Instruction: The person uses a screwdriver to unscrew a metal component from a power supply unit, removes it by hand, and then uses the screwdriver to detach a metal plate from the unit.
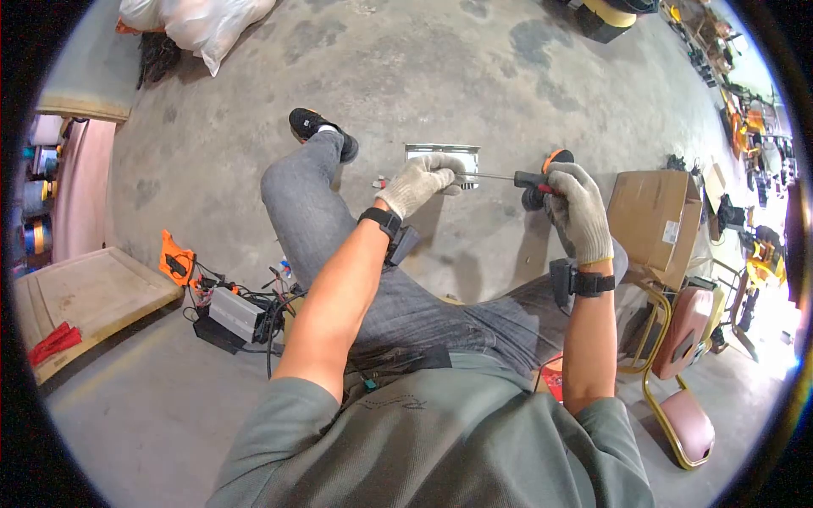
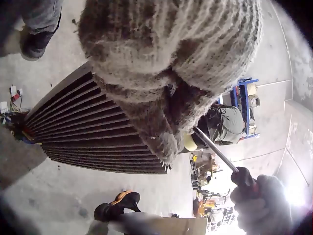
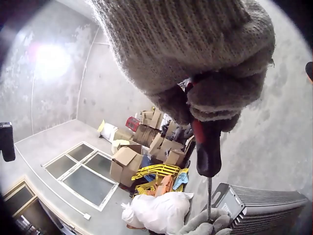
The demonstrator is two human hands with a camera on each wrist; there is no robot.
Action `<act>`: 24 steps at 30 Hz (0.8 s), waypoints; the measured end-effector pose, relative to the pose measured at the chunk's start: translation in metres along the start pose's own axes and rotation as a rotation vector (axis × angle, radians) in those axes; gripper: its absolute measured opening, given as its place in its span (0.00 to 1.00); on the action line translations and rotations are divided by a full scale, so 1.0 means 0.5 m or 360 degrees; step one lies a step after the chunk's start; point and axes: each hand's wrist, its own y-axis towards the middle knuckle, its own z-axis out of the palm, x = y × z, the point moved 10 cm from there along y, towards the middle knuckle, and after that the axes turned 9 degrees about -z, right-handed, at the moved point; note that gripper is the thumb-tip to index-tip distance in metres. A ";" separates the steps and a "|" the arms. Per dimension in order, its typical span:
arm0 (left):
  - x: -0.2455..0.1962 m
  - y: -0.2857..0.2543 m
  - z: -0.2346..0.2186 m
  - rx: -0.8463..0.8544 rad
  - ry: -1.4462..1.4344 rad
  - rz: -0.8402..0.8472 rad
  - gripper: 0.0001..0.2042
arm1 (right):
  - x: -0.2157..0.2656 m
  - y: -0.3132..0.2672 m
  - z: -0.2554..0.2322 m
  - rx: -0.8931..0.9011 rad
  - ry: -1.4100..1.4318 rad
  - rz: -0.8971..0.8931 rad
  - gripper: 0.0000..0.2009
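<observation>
Both hands wear knitted work gloves. My right hand [image 1: 583, 212] grips the dark red-and-black handle of a screwdriver [image 1: 530, 180], whose bare metal shaft points across to the left hand [image 1: 419, 184]. The left hand's curled fingers pinch the shaft near its tip; the tip itself is hidden by the glove in the left wrist view. Below and beyond the left hand is a metal case with long cooling fins [image 2: 98, 132]. In the right wrist view the case's flat end plate [image 3: 230, 203] is beside the left fingertips.
A cardboard box [image 1: 648, 212] and pink-padded chairs [image 1: 682, 330] stand at the right. Left of the legs lie a silver unit [image 1: 235, 313] with cables and an orange tool [image 1: 176, 258], near a wooden panel [image 1: 102, 292]. White sacks [image 1: 212, 25] sit at the far left.
</observation>
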 end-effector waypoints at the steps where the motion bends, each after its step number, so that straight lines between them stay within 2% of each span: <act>1: 0.001 0.002 0.001 0.0015 -0.0017 0.0003 0.13 | -0.003 0.001 -0.002 0.0000 0.0000 0.0000 0.13; 3: 0.002 0.005 0.003 0.0028 -0.0045 0.0006 0.13 | 0.002 0.008 -0.003 0.0046 -0.0078 -0.0155 0.13; 10: -0.025 -0.015 0.010 -0.0040 0.0056 -0.0032 0.13 | -0.004 0.012 0.002 0.0086 -0.0067 -0.0203 0.13; 13: -0.020 -0.014 0.005 -0.0045 0.0045 -0.0013 0.12 | 0.003 0.008 0.004 0.0063 -0.0017 -0.0190 0.13; 15: -0.016 -0.010 0.002 -0.0064 0.0072 -0.0030 0.12 | -0.011 0.005 0.002 0.0011 0.0151 -0.0025 0.13; 24: -0.008 -0.008 -0.007 -0.0137 0.0108 -0.0069 0.11 | -0.024 0.005 -0.004 0.0001 0.0106 0.0013 0.12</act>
